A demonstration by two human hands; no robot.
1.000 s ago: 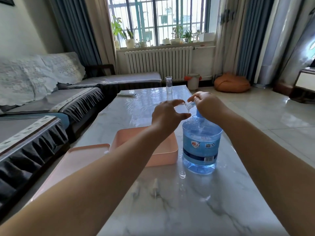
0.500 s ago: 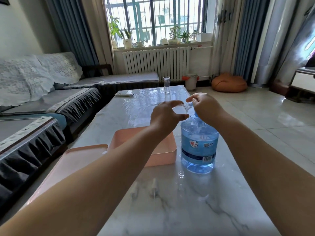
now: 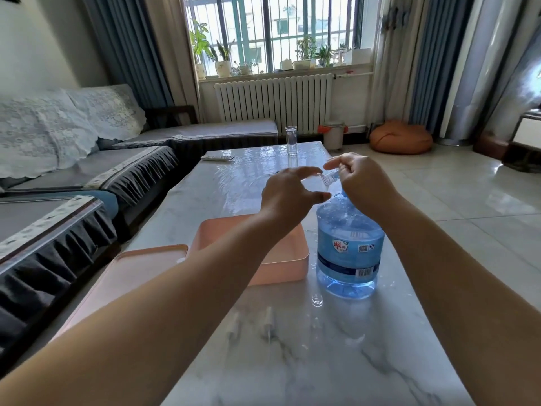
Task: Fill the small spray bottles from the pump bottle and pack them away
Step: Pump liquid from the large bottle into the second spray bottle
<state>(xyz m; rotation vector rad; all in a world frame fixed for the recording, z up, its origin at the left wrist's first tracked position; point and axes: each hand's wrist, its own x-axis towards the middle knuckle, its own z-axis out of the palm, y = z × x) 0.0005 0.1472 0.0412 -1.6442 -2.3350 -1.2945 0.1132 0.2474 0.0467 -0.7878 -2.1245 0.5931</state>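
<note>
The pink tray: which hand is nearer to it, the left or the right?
Left. The left hand hovers above the far edge of the pink tray; the right hand is off to its right, over the blue bottle.

A home living room; covered sofa (image 3: 87, 148), marble coffee table (image 3: 292, 361), radiator (image 3: 272, 102) under a plant-lined window (image 3: 272, 30).

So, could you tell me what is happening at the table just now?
A person is working above the big blue water bottle on the marble table. The right hand pinches a small clear bottle over its top, while the left hand hovers beside it with fingers spread. Two spray tops and a small clear cap lie in front, and the pink tub waits alongside.
</note>
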